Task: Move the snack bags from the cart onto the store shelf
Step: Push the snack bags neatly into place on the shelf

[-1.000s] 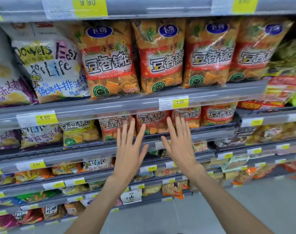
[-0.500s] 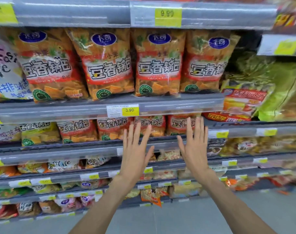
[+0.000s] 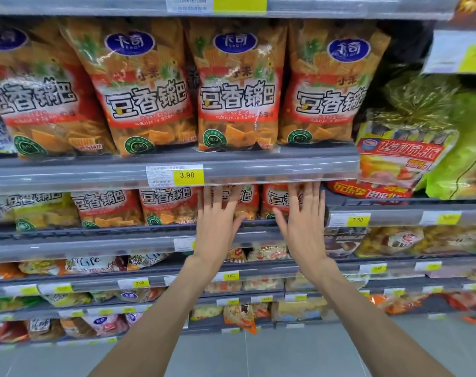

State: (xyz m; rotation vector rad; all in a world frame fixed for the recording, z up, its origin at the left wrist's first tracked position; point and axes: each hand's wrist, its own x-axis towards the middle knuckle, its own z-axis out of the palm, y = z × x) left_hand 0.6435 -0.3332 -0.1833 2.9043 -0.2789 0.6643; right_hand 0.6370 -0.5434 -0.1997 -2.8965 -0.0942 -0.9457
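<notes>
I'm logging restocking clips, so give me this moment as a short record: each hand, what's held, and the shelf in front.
left hand: open, fingers straight, raised before the second-row bags, holds nothing
right hand: open, fingers straight, holds nothing
upper shelf: four orange snack bags upright in a row
price tag: 3.90
cart: not in view

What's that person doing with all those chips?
A person is reaching toward a store shelf of snack bags. The left hand and right hand are both open, fingers straight, holding nothing. Their fingertips are up by the small orange snack bags on the shelf below the 3.90 price tag. Big orange bags stand in a row above. No cart is in sight.
</notes>
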